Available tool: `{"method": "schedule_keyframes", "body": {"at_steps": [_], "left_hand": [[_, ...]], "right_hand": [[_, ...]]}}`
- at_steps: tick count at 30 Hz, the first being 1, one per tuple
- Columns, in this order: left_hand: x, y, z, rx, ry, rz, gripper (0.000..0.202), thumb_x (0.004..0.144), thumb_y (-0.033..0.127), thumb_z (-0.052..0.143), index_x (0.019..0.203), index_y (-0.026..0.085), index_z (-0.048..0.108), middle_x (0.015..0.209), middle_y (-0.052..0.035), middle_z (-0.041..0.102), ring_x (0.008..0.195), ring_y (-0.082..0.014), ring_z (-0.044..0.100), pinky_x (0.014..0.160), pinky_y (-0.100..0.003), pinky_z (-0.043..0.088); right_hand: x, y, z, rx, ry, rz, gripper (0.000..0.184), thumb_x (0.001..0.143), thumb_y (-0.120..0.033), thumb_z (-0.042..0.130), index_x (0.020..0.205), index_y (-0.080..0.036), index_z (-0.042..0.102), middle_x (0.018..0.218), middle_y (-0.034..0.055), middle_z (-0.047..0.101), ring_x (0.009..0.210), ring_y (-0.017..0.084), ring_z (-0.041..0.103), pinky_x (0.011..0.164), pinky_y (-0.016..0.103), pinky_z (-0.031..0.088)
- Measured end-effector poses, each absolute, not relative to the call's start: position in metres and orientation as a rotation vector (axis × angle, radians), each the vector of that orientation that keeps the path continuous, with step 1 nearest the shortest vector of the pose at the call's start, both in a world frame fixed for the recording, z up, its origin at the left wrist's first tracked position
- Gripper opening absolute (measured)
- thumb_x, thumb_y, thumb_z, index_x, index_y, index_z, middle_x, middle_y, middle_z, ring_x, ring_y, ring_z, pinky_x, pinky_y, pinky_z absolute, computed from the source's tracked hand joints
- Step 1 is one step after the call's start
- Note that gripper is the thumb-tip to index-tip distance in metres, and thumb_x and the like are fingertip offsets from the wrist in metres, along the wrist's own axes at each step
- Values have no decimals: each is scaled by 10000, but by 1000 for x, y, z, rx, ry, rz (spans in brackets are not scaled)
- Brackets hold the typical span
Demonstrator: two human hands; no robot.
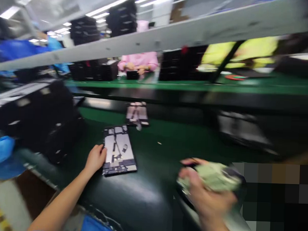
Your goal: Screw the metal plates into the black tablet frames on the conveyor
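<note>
An opened tablet [120, 149] lies on the green work surface, its pale inner panels and dark circuit parts facing up. My left hand [95, 159] grips its left edge with curled fingers. To the right, my right hand [208, 195] is smeared by motion, its fingers wrapped round a pale green, bulky thing [217, 177]. Blur hides what kind of thing that is. Dark, rounded shapes show under and beside it.
A dark stack [35, 114] stands at the left, beside a blue covering [1, 154]. Another opened device [137, 114] lies farther back. A pale, blurred device [241, 128] is at the right. Across the bench, a person in pink [138, 62] handles a dark item below a grey rail [146, 44].
</note>
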State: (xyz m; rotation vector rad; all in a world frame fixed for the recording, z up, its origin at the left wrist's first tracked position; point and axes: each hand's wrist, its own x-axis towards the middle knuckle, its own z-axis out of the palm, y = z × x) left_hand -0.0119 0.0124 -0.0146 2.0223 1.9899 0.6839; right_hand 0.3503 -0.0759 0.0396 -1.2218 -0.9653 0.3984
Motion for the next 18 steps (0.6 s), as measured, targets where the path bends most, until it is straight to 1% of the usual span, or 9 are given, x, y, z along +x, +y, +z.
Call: {"method": "schedule_keyframes", "body": {"at_steps": [2,5,8,13,15,18], "left_hand": [[1,1,-20,2043,1873,707,465,1015,462,410,1111,123,714,931,-105,657,902,-266,668,831,-382,512],[15,-13,-28,2058,1746,715,571,995,541,416,1225,92,684,955,-102,656,879,-279,670,822,-409,525],[33,-27,-32,2075,1631,714,589,983,575,442,1239,105,688,963,-83,666,831,-253,673,793,-393,541],[62,-35,-23,2125,1463,696,527,1000,525,459,1240,123,701,935,-76,684,760,-223,673,742,-375,569],[65,-37,-14,2192,1410,732,482,1008,496,493,1286,149,680,1037,-95,702,815,-223,691,759,-372,583],[62,-49,1,2414,1149,767,382,1004,437,573,1284,198,676,1203,-125,691,1064,-267,682,921,-410,583]], "right_hand": [[340,-82,50,-1188,-964,407,194,780,-356,800,916,-248,713,667,15,689,446,168,613,404,277,509],[341,-79,42,-1159,-950,402,216,824,-315,767,999,-227,677,787,7,714,508,136,626,484,269,541],[346,-78,32,-1122,-931,428,250,850,-315,753,1061,-219,661,877,14,728,541,122,626,518,270,545],[349,-78,30,-1089,-924,420,265,857,-315,755,1079,-213,652,885,12,726,553,117,623,538,273,539],[349,-77,31,-1092,-919,408,272,856,-310,759,1086,-215,649,880,9,728,554,117,628,545,274,541],[349,-76,31,-1099,-912,399,298,846,-318,770,1098,-217,648,894,13,735,580,124,645,569,284,557]]}}
